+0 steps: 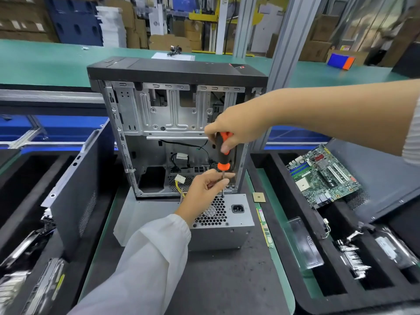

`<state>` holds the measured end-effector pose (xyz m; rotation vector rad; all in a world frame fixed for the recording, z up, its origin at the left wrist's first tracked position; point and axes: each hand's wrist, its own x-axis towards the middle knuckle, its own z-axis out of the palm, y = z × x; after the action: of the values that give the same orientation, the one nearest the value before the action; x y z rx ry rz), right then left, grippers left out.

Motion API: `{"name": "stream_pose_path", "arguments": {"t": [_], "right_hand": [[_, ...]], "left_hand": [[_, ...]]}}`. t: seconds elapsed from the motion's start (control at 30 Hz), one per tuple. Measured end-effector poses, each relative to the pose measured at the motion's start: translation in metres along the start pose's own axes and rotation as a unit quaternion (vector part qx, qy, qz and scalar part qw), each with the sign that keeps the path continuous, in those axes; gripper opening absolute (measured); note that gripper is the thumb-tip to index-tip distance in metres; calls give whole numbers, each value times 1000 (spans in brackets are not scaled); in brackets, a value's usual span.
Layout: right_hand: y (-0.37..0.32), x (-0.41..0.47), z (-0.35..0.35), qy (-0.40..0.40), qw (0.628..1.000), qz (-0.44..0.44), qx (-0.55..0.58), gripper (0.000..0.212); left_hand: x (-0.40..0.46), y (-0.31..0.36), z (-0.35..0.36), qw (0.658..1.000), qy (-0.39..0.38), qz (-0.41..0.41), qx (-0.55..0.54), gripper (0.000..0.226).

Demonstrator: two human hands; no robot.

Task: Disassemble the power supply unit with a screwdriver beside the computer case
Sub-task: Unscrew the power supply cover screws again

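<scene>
A grey metal power supply unit (236, 220) lies on the dark mat in front of the open, emptied computer case (172, 123), its honeycomb fan grille and power socket facing up. My right hand (236, 128) grips the black-and-orange handle of a screwdriver (223, 155) held upright, its tip on a screw at the unit's top edge. My left hand (204, 189) pinches the screwdriver's thin shaft just above the tip, over the grille. Yellow and black cables with a white plug (180, 179) run from the unit into the case.
A removed side panel (75, 201) leans at the left over a foam tray of parts. At the right, a foam tray (284, 258) holds a green motherboard (322, 173), a plastic cover and other parts. A small CPU chip (259, 197) and a memory stick (264, 228) lie beside the unit.
</scene>
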<state>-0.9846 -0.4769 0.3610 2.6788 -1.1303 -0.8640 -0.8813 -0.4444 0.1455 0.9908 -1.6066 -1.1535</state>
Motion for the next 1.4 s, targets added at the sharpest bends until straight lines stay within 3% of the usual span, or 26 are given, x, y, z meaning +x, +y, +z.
{"name": "stream_pose_path", "arguments": {"t": [0.13, 0.17, 0.23, 0.3, 0.37, 0.5, 0.53, 0.7, 0.77, 0.83, 0.9, 0.97, 1.03, 1.07, 1.17, 1.27, 1.33, 1.4], "right_hand": [[3, 2, -3, 6, 998, -53, 21, 29], [3, 1, -3, 5, 998, -36, 59, 32], [3, -2, -2, -13, 989, 56, 138, 63], [2, 2, 3, 0, 987, 126, 104, 78], [3, 9, 11, 34, 992, 120, 35, 70], [6, 5, 4, 20, 1000, -9, 6, 21], [6, 3, 2, 20, 999, -38, -3, 18], [4, 1, 7, 46, 996, -73, -15, 31], [6, -3, 5, 42, 996, -19, 70, 54], [7, -6, 4, 22, 988, 91, 122, 80], [5, -3, 9, 9, 990, 133, 50, 72], [4, -1, 12, 34, 994, 95, -43, 52], [4, -4, 8, 30, 999, 32, -20, 22], [5, -6, 4, 18, 1000, 9, 12, 18], [3, -8, 0, -8, 997, -23, 78, 34], [3, -9, -3, 1, 984, 77, 159, 61], [0, -7, -3, 14, 985, 142, 101, 70], [1, 0, 2, 33, 990, 135, 22, 63]], "left_hand": [[1, 3, 2, 999, 35, -3, 0, 11], [2, 3, 1, 999, 38, 0, 3, 9], [4, 1, 0, 999, 41, 4, 14, 7], [5, -2, 0, 999, 48, 7, 15, 10], [6, -4, 2, 998, 56, 6, 11, 15], [8, -3, 4, 997, 80, -1, 0, 17], [8, -1, 2, 997, 74, 0, 2, 13], [7, 9, -8, 999, 8, 30, 30, 19], [7, 12, -8, 998, 15, 36, 40, 17], [8, 14, -7, 998, 16, 42, 53, 14], [10, 11, -5, 997, 16, 43, 56, 12], [10, 8, -4, 998, 38, 37, 40, 9], [10, 7, -3, 998, 65, 24, 12, 10], [11, 6, -3, 997, 70, 20, 3, 13], [13, 5, -3, 997, 70, 19, -11, 22], [13, 5, -4, 998, 62, 12, -6, 23], [13, 6, -5, 998, 62, 11, 2, 23], [13, 7, -7, 999, 49, 10, 5, 16]]}}
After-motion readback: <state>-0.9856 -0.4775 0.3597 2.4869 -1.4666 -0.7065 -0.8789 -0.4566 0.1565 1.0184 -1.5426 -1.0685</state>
